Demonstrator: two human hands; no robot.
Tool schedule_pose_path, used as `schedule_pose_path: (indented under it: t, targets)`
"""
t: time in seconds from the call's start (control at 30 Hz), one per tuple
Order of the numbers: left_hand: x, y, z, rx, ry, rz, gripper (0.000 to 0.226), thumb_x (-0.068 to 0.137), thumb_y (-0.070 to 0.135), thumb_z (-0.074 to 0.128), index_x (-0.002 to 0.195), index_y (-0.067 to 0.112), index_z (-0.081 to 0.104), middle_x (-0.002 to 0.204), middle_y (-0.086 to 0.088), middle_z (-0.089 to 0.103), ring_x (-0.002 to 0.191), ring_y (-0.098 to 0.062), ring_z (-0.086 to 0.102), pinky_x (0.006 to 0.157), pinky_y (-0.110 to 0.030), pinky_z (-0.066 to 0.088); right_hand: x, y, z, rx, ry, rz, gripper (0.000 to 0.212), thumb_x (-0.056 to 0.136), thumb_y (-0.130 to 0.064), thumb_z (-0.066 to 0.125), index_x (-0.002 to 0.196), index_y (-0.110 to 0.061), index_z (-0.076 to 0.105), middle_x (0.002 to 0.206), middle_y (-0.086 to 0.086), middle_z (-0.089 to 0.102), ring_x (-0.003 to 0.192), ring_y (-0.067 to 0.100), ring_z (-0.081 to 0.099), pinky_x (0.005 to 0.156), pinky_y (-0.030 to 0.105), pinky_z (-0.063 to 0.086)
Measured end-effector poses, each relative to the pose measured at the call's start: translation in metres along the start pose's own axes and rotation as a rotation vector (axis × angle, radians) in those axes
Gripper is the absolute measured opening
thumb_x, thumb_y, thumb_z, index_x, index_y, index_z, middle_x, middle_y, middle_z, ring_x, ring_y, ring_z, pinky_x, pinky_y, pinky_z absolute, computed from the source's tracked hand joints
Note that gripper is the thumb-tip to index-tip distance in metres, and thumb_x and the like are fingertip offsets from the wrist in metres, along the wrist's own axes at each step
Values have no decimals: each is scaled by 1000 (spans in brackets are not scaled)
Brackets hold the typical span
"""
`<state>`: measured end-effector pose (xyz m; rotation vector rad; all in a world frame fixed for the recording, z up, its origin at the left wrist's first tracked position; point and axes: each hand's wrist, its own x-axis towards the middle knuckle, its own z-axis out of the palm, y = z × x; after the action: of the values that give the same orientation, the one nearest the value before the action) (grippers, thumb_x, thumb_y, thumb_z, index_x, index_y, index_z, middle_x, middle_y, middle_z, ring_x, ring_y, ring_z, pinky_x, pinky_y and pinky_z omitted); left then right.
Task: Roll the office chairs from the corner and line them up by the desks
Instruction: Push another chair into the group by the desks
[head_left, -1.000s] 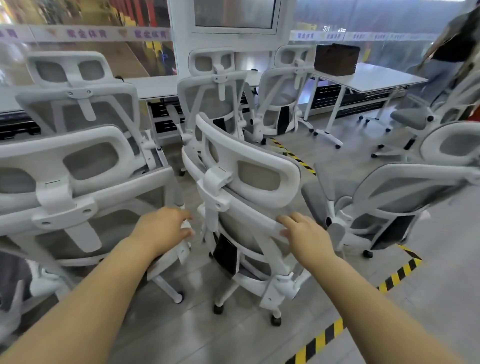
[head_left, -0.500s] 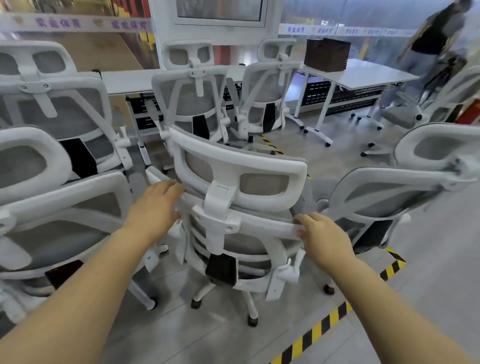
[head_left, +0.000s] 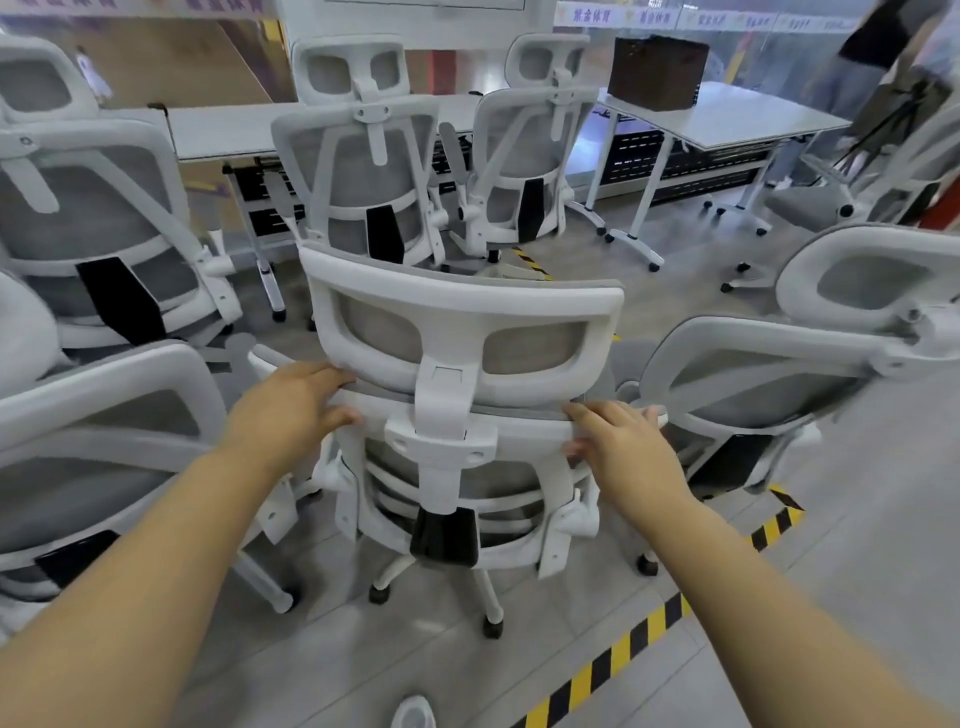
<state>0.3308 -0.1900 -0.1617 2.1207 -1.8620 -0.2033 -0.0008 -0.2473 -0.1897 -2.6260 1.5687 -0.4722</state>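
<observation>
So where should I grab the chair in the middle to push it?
Grab the middle chair from behind, one hand at each end of the backrest's top bar, under the headrest. The left hand and right hand grip there; the bar is wide and faces you.

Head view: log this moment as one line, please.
stage: rolling | left hand: grips top rail | right hand: grips top rail | object: white mesh-backed office chair, upright, castors on floor | ahead: white desk

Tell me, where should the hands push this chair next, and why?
Probably a short roll forward. Both hands, left and right, grip the top of the chair's backrest, and a bare strip of floor leads toward the desks, with other chairs close on both sides.
</observation>
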Motion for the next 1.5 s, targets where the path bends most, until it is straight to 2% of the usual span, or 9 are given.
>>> schedule_pose_path:
  t: [0.1, 0.2, 0.33, 0.53, 0.77, 1.03, 1.17, 1.4, 1.5]
  targets:
    - [8, 4, 2, -6, 36, 26, 44, 82, 38, 65, 121, 20, 60, 128, 0, 57, 118, -20, 48, 89, -36, 43, 11, 12, -1, -12, 5, -17, 32, 82, -19, 60, 112, -9, 63, 103, 12, 66, 94, 36, 59, 79, 62, 45]
    - [20, 13, 7, -18, 55, 61, 44, 80, 40, 66, 120, 21, 61, 126, 0, 58, 118, -21, 49, 87, -36, 43, 22, 25, -6, -22, -3, -19, 37, 77, -7, 72, 114, -9, 64, 109, 12, 65, 99, 36, 58, 79, 53, 49]
    - [40, 18, 10, -12, 13, 87, 45, 84, 34, 64, 127, 24, 55, 132, 1, 54, 123, -22, 45, 91, -37, 42, 43, 40, -8, 5, -26, 45, 35, 87, -11, 61, 122, -10, 59, 122, 12, 59, 114, 35, 49, 91, 57, 43]
    - [77, 29, 14, 44, -17, 83, 42, 87, 32, 59, 128, 25, 53, 132, 3, 53, 119, -21, 48, 84, -35, 44, 75, 59, 0, 10, -37, 92, 46, 84, -8, 64, 128, -11, 53, 130, 10, 54, 126, 36, 43, 91, 52, 46]
    - [115, 42, 26, 49, 5, 63, 41, 87, 35, 59, 125, 21, 55, 128, 0, 57, 117, -21, 49, 84, -36, 45, 115, 85, 12, 109, -19, 81, 42, 86, -16, 63, 127, -10, 55, 126, 12, 57, 123, 32, 45, 99, 61, 33]
    - [157, 79, 44, 36, 46, -1, 33, 87, 33, 60, 114, 16, 59, 115, -3, 61, 105, -23, 52, 68, -31, 38, 166, 143, 12, 135, 3, -16, 38, 86, -16, 63, 123, -9, 58, 120, 11, 60, 116, 32, 49, 95, 63, 37]
    - [170, 107, 61, 1, 120, -55, 29, 83, 30, 65, 108, 15, 63, 107, -5, 63, 99, -27, 56, 66, -33, 43, 193, 183, 9, 165, -27, -87, 37, 83, -15, 66, 120, -8, 60, 120, 10, 61, 116, 31, 51, 95, 57, 40]
    - [176, 154, 90, 45, 207, -89, 31, 74, 23, 75, 100, 8, 67, 100, -11, 68, 90, -33, 62, 61, -36, 46, 229, 237, 4, 192, -92, -157, 36, 81, -14, 68, 117, -8, 63, 119, 10, 61, 115, 32, 51, 97, 59, 37]
    - [175, 163, 96, 58, 214, -119, 33, 76, 24, 74, 104, 10, 67, 105, -10, 67, 95, -33, 61, 65, -40, 50, 234, 243, 0, 192, -97, -176, 35, 82, -14, 68, 116, -9, 63, 120, 11, 61, 115, 32, 52, 95, 54, 41]
